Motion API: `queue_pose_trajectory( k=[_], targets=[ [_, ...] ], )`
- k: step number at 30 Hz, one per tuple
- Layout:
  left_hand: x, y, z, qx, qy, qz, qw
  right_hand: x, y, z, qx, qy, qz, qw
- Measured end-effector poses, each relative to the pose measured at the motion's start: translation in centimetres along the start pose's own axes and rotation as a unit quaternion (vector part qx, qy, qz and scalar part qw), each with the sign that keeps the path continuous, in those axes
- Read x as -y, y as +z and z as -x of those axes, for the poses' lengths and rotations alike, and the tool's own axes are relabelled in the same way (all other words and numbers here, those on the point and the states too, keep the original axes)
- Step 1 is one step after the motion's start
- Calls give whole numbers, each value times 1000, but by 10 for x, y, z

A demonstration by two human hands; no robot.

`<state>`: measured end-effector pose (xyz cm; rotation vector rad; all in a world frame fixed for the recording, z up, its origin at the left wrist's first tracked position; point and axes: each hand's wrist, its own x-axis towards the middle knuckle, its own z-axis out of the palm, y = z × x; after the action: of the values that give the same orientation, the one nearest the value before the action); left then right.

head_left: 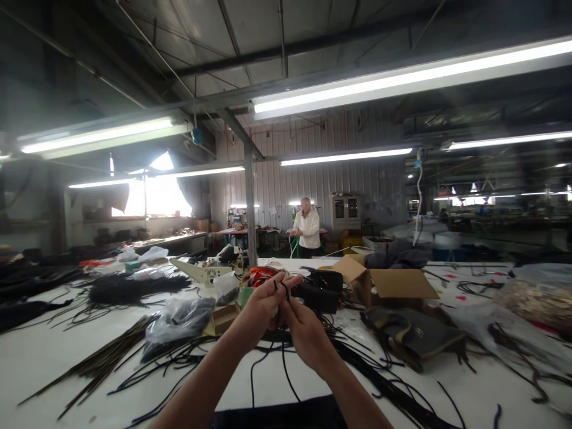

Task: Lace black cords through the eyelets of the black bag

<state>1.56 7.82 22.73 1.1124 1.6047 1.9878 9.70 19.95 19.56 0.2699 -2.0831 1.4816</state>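
Observation:
Raised over the table, my left hand [263, 302] and my right hand [300, 322] come together, fingers closed on a thin black cord [286, 372]. A loop of the cord shows at the fingertips. Below the hands its two ends hang down toward the white table. Part of the cord is hidden inside the fingers. Behind my hands lie an orange-red bundle [258, 277] and a black bag-like item [319, 289]. More black cords [370, 369] are spread over the table on both sides.
An open cardboard box [404, 284] and a dark fabric piece [415, 333] lie to the right. On the left are a plastic bag [179, 322], olive cords [107, 351] and a black cord bundle [129, 290]. A metal post [250, 205] stands ahead; a person [307, 226] stands beyond the table.

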Motion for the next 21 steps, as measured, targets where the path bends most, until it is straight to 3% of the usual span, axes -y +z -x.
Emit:
queue_pose_trajectory(
  k=[5, 9, 16, 21],
  targets=[
    [6, -5, 2, 24, 12, 60, 998, -18, 4, -2, -14, 48, -6, 999],
    [7, -5, 2, 14, 18, 48, 999, -28, 5, -7, -35, 35, -42, 998],
    [19, 0, 13, 31, 11, 87, 996, -13, 6, -3, -9, 8, -60, 998],
    [16, 6, 19, 28, 13, 69, 997, -10, 4, -1, -7, -13, -56, 998]
  ],
)
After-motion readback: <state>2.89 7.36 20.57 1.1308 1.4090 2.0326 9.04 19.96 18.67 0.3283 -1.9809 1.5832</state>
